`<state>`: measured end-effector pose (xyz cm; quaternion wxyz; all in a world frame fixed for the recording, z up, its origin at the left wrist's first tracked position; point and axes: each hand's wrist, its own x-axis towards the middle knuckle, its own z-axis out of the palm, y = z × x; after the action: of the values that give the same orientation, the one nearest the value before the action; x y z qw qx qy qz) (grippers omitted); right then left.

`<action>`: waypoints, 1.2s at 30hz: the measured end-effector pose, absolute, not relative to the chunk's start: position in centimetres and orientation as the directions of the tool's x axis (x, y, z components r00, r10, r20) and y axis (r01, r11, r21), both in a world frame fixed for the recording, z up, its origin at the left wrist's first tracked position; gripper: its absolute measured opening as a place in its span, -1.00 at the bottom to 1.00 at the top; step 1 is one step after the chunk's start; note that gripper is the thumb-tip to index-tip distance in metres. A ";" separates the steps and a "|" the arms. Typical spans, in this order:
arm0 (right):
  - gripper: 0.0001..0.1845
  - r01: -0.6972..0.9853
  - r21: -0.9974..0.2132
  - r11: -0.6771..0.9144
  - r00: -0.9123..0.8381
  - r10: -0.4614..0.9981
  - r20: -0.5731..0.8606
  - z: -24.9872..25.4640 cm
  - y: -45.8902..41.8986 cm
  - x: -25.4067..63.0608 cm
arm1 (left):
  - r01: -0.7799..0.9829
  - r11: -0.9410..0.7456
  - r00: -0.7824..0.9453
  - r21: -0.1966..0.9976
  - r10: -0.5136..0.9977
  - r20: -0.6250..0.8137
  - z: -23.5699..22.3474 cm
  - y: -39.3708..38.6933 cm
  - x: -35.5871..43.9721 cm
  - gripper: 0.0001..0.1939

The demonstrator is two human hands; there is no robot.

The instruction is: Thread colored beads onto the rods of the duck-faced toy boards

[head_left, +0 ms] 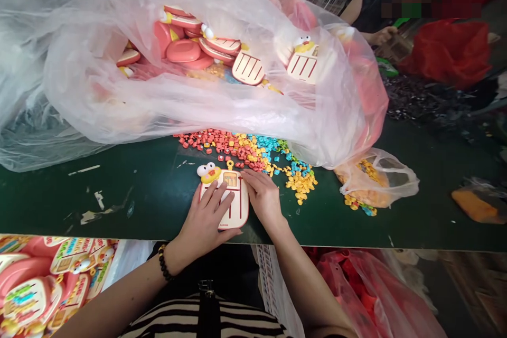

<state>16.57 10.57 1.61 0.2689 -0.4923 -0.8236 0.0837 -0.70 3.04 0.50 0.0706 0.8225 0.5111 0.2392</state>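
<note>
A cream toy board (237, 208) with a pink rim, red slots and a bug-eyed yellow-billed duck head (208, 171) lies on the table in front of me. Across its face, my left hand (208, 216) rests with fingers spread and the thumb by the lower edge. My right hand (264, 195) is at the board's upper right corner, fingers together and bent; whatever they may pinch is hidden. Just beyond are loose small plastic pieces: red pieces (222, 140), blue pieces (267, 143) and yellow pieces (301, 185).
A large clear plastic bag (237, 105) holding many similar boards spans the back. To the right are a small bag of yellow pieces (366, 182) and an orange packet (477, 206). Finished-looking colourful boards (47, 280) lie lower left. Another person's hand (384, 36) shows upper right.
</note>
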 end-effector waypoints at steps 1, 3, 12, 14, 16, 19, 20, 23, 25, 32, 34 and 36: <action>-0.66 0.758 -0.407 0.510 -0.377 0.851 0.364 1.6 10.5 16.5 | 0.810 -0.465 0.361 0.356 0.875 0.323 0.5 3.0 -0.7 -0.33; -0.64 0.756 -0.398 0.521 -0.395 0.846 0.358 1.6 10.3 16.3 | 0.816 -0.461 0.355 0.349 0.876 0.326 0.4 3.0 -0.7 -0.34; -0.59 0.834 -0.282 0.474 -0.402 0.872 0.279 1.9 7.6 16.5 | 0.791 -0.466 0.349 0.396 0.876 0.334 0.2 2.9 -0.8 -0.26; -0.58 0.834 -0.289 0.470 -0.402 0.876 0.265 2.0 6.3 16.1 | 0.796 -0.454 0.332 0.400 0.881 0.338 0.1 2.9 -0.9 -0.25; -0.56 0.826 -0.317 0.465 -0.402 0.882 0.246 2.0 5.0 15.3 | 0.796 -0.455 0.327 0.400 0.878 0.348 -0.1 2.8 -0.8 -0.28; -0.46 0.800 -0.374 0.468 -0.417 0.883 0.213 2.1 3.8 14.1 | 0.791 -0.468 0.338 0.394 0.871 0.356 -0.2 2.8 -0.8 -0.31; -0.42 0.770 -0.407 0.492 -0.446 0.870 0.209 2.1 3.7 13.9 | 0.792 -0.470 0.340 0.390 0.869 0.359 -0.2 2.8 -0.8 -0.30; -0.44 0.663 -0.539 0.519 -0.459 0.851 0.256 2.3 4.5 14.9 | 0.805 -0.468 0.342 0.364 0.868 0.359 -0.1 2.8 -0.9 -0.21; -0.56 0.696 -0.576 0.428 -0.269 0.900 0.344 2.3 5.6 16.7 | 0.815 -0.468 0.357 0.342 0.870 0.340 0.2 2.9 -0.9 -0.16; -0.73 0.880 -0.415 0.232 -0.054 0.916 0.397 0.4 8.4 21.4 | 0.846 -0.485 0.460 0.219 0.874 0.159 2.3 3.6 -0.5 -0.20; -0.73 0.882 -0.415 0.221 -0.042 0.916 0.400 0.0 8.4 21.4 | 0.863 -0.467 0.470 0.192 0.882 0.033 3.3 4.1 -0.2 -0.17; -0.73 0.874 -0.440 0.207 0.007 0.899 0.438 0.1 8.3 21.0 | 0.876 -0.450 0.471 0.174 0.877 -0.099 4.3 4.6 0.1 -0.13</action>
<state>21.02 8.29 0.10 0.3284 -0.6292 -0.7042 0.0192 0.06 4.56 4.28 0.1007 0.8515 0.5145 0.0025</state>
